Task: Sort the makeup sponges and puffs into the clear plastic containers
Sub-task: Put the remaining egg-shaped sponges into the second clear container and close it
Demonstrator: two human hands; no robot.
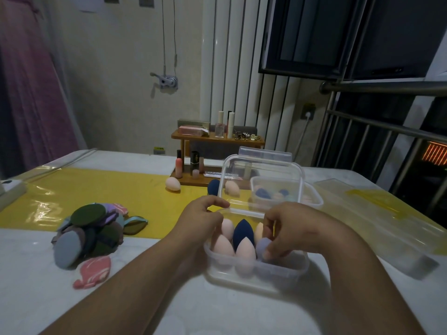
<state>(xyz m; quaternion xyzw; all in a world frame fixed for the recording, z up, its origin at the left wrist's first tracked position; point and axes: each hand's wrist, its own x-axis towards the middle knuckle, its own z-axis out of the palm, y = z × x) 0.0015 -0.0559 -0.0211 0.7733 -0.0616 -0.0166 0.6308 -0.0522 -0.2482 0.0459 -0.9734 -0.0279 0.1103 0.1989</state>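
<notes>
A clear plastic container (254, 274) stands in front of me with its hinged lid (261, 180) raised. Several egg-shaped sponges stand inside, pink ones and a navy one (243, 234). My right hand (287, 230) reaches into the container and pinches a lavender sponge (262, 246) at its right side. My left hand (200, 218) rests at the container's left rim, fingers touching the lower edge of the lid. A second clear container (314, 201) with sponges sits behind. Loose sponges lie on the yellow runner: a pink one (173, 184), a navy one (213, 187), another pink one (232, 188).
A heap of flat round puffs (89, 233) lies at the left, with a pink puff (93, 269) in front. A wooden shelf (217, 139) with cosmetics stands at the back. A large clear lid (387, 228) lies at the right. A white power strip (9, 189) sits far left.
</notes>
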